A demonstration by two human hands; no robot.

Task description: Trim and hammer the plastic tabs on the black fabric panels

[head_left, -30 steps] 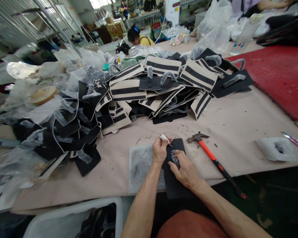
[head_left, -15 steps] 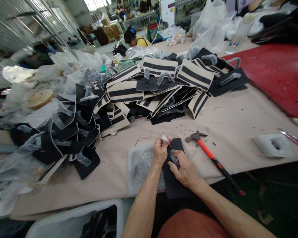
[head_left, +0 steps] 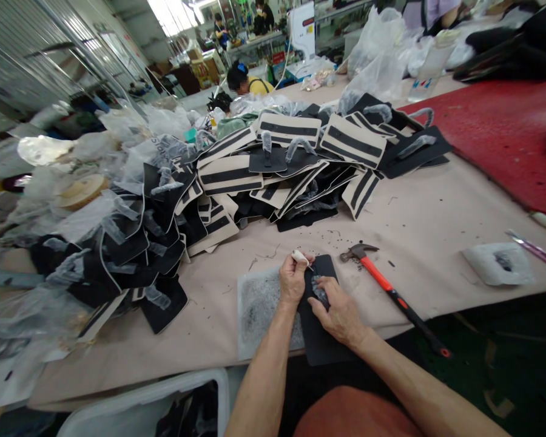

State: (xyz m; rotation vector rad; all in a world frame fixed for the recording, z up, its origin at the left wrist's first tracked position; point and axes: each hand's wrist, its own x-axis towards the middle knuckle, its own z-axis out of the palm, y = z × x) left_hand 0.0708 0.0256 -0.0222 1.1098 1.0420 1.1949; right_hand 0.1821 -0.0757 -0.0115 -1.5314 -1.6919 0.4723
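My left hand (head_left: 292, 282) is closed around a white-handled awl (head_left: 299, 257), whose thin tip points at the upper part of a black panel (head_left: 321, 343). The panel lies over the right side of a speckled white board (head_left: 259, 309) and reaches past the table's front edge. On the panel's face is a plastic-wrapped handle (head_left: 319, 291). The fingers of my right hand (head_left: 339, 312) grip that handle from the right, with the thumb near its lower end. The awl's very tip is too small to make out.
Right of the panel lies a claw hammer (head_left: 382, 282) with a red and black handle. Farther right are a white packet (head_left: 500, 264) and snips (head_left: 534, 247). Striped and black panels (head_left: 232, 173) are heaped behind. A white bin (head_left: 145, 394) stands below the front edge. A person (head_left: 255, 85) is beyond.
The camera view has shifted slightly. Both hands keep nearly the same place on the panel, and the awl's handle leans a little differently.
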